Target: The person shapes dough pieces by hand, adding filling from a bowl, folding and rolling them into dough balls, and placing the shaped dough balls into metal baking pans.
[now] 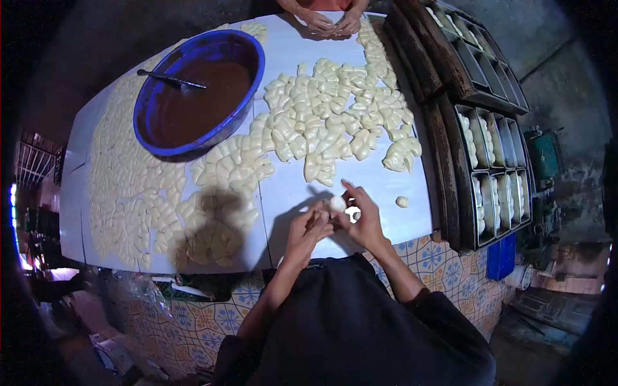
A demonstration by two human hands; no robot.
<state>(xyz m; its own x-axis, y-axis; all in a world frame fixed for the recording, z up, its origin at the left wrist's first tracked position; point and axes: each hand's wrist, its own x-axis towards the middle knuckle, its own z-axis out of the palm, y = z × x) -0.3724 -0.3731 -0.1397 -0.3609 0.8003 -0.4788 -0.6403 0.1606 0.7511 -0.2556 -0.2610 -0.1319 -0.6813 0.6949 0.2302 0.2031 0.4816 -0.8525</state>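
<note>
Above the table's front edge, a small pale dough ball (337,204) sits between my two hands. My left hand (309,231) has its fingers bent beside the ball. My right hand (364,217) curves around the ball's other side, with its index finger raised. A small piece of dough (402,202) lies alone on the white table (399,224), right of my hands. Many pale dough pieces (315,103) lie close together beyond my hands and over the table's left part. Which fingers press on the ball is hard to tell.
A blue basin (257,58) of brown liquid, with a dark-handled utensil (168,78), stands on the left. A co-worker's hands (333,24) meet at the far edge. Stacked metal tins (479,172), several holding dough, line the right side. A blue container (501,258) stands below them.
</note>
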